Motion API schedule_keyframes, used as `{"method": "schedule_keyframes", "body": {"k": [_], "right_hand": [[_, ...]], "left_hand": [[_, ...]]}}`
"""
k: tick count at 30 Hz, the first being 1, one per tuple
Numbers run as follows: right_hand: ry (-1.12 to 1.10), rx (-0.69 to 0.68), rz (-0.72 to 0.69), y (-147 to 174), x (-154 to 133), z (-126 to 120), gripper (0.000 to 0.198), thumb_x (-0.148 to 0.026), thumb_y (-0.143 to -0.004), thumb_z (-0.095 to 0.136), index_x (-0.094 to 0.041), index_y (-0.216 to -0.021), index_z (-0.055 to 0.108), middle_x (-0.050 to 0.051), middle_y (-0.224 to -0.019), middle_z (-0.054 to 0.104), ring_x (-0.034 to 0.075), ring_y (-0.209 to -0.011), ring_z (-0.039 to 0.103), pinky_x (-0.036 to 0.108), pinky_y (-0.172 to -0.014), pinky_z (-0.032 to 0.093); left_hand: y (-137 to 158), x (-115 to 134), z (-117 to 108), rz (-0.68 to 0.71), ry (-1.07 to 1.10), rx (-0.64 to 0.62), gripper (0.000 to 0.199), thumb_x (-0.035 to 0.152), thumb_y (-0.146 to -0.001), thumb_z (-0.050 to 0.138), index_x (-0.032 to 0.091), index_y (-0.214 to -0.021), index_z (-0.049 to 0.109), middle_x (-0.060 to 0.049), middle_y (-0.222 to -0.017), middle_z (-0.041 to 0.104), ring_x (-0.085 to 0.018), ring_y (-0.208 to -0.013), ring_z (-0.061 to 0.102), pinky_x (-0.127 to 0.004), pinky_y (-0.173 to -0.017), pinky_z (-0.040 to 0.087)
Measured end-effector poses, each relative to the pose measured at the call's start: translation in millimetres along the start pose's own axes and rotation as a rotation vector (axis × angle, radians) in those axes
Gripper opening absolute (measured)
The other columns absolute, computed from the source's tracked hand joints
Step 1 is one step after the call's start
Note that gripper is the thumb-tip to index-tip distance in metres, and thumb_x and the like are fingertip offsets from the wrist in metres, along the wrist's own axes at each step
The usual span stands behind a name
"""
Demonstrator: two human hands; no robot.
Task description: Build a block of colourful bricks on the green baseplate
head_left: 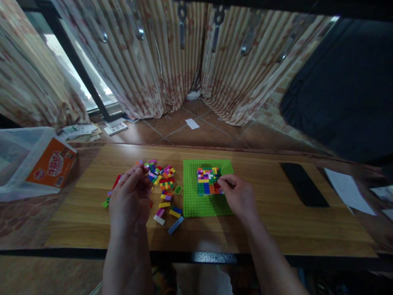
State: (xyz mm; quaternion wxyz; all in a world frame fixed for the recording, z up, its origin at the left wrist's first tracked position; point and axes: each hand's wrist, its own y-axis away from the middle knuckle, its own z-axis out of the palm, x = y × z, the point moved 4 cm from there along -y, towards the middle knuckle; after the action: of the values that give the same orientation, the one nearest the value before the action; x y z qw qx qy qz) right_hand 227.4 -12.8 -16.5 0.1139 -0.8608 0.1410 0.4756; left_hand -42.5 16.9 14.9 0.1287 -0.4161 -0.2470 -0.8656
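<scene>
My left hand (132, 194) is raised over the left part of the table, thumb and fingers pinched together; what is between the fingertips is too small to make out. Below and beside it lie loose toy building bricks (166, 183) in many colours. To their right is a green studded baseplate (192, 207). On it sits a block of multicoloured bricks (207, 181), joined in rows. My right hand (239, 196) is at the right side of this block, its fingers closed at the block's edge. Whatever those fingers grip is hidden.
A black flat slab (303, 184) and white paper (348, 191) lie at the right of the wooden table (264, 229). To the left stands a clear plastic bin (27, 159) with an orange label. Striped curtains (153, 73) hang behind. Booklets (115, 128) lie beyond the table.
</scene>
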Motion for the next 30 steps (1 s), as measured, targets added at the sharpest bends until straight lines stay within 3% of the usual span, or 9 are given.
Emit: {"method": "schedule_keyframes", "body": {"k": [11, 30], "right_hand": [[0.030, 0.018, 0.056, -5, 7, 6, 0.031, -0.048, -0.078, 0.063, -0.019, -0.073, 0.071, 0.005, -0.070, 0.072, 0.021, -0.066, 0.064, 0.032, -0.063, 0.044], [-0.017, -0.019, 0.070, -10, 16, 4, 0.036, -0.055, -0.073, 0.068, -0.019, -0.069, 0.070, 0.004, -0.064, 0.069, 0.018, -0.060, 0.061, 0.030, -0.058, 0.042]], "left_hand": [[0, 2, -3, 0.009, 0.018, -0.004, 0.011, 0.011, -0.063, 0.074, 0.010, -0.073, 0.069, 0.001, -0.065, 0.064, -0.004, -0.050, 0.052, -0.011, -0.045, 0.042], [1, 7, -8, 0.007, 0.032, 0.010, 0.012, 0.013, -0.061, 0.075, 0.011, -0.071, 0.069, 0.001, -0.066, 0.065, -0.003, -0.050, 0.052, -0.010, -0.046, 0.044]]}}
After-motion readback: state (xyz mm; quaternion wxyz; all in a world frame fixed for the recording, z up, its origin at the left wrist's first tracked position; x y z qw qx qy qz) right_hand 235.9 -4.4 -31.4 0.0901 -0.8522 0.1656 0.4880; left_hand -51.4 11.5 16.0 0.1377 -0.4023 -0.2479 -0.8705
